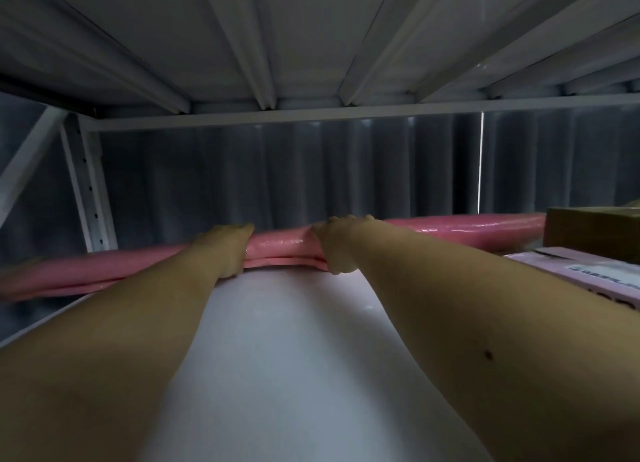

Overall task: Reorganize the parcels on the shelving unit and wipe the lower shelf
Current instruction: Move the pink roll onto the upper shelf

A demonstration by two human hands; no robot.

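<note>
A long pink plastic-wrapped roll parcel point(460, 231) lies across the back of the white shelf point(287, 340), running from the left edge to the right. Both my arms reach deep under the upper shelf. My left hand point(227, 250) grips the roll left of its middle, fingers curled over the top. My right hand point(341, 245) grips it a short way to the right, also wrapped over the top. The stretch of roll between the two hands sags and creases slightly.
A pink flat parcel with a printed label point(588, 281) lies at the right, with a brown cardboard box point(592, 231) behind it. The ribbed underside of the upper shelf point(311, 45) hangs low overhead. A white perforated upright point(88, 184) stands at the back left, before a corrugated wall.
</note>
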